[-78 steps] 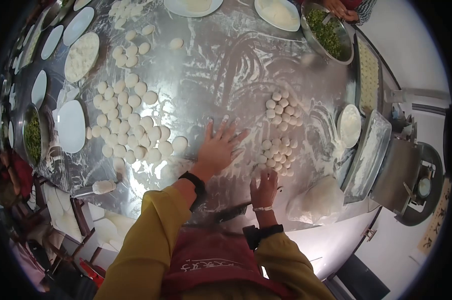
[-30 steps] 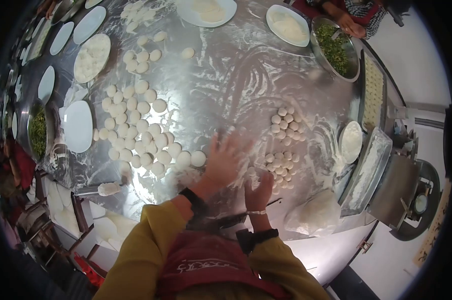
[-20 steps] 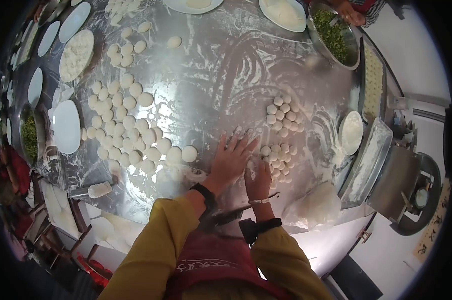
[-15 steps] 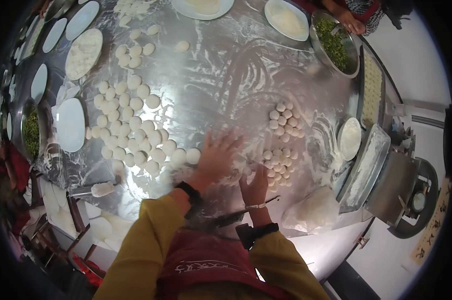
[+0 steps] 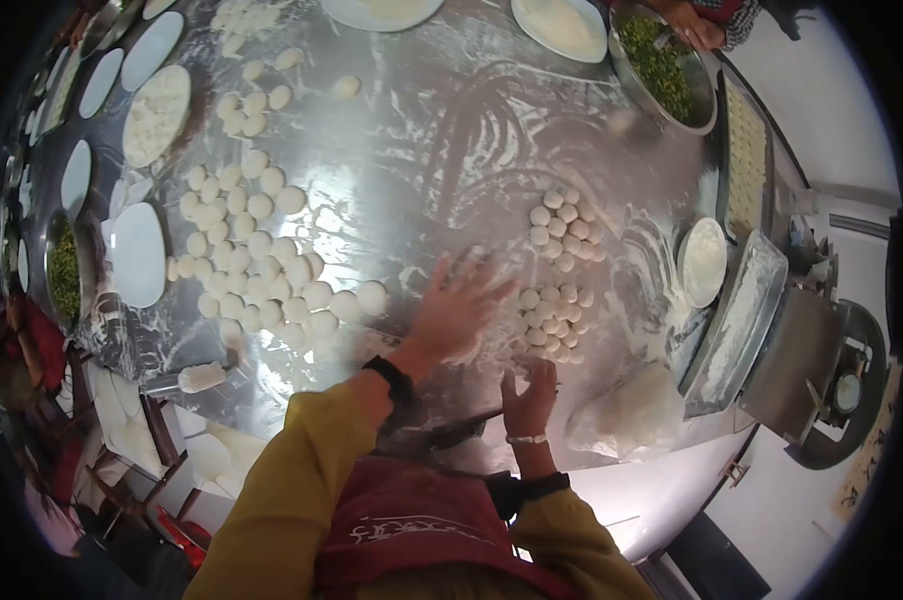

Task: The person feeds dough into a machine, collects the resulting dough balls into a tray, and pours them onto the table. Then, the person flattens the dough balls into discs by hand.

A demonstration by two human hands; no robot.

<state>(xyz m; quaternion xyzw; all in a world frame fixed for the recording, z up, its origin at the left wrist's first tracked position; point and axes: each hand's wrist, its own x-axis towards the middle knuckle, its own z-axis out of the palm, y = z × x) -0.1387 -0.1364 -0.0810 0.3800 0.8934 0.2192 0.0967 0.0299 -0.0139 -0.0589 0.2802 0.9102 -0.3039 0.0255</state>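
My left hand (image 5: 461, 312) hovers low over or rests on the floured steel table, fingers spread and palm down, slightly blurred. Close on its right, my right hand (image 5: 528, 400) is curled with thumb and finger pinched together; a pale spot shows at the pinch, but I cannot make out what it is. Just beyond the right hand lies a cluster of small dough balls (image 5: 554, 322), with a second small cluster (image 5: 563, 228) farther back. Left of my left hand spreads a large group of flattened dough rounds (image 5: 261, 270).
On the right are a bag of dough (image 5: 626, 412), a bowl of flour (image 5: 702, 262) and a metal tray of flour (image 5: 736, 325). A bowl of chopped green filling (image 5: 661, 72) stands at the back, beside another person's hand (image 5: 693, 25). White plates (image 5: 138, 255) line the left.
My left hand has moved right, with its fingers still spread. My right hand has drawn back toward me and slightly right, its fingers now curled. The whole view has shifted slightly.
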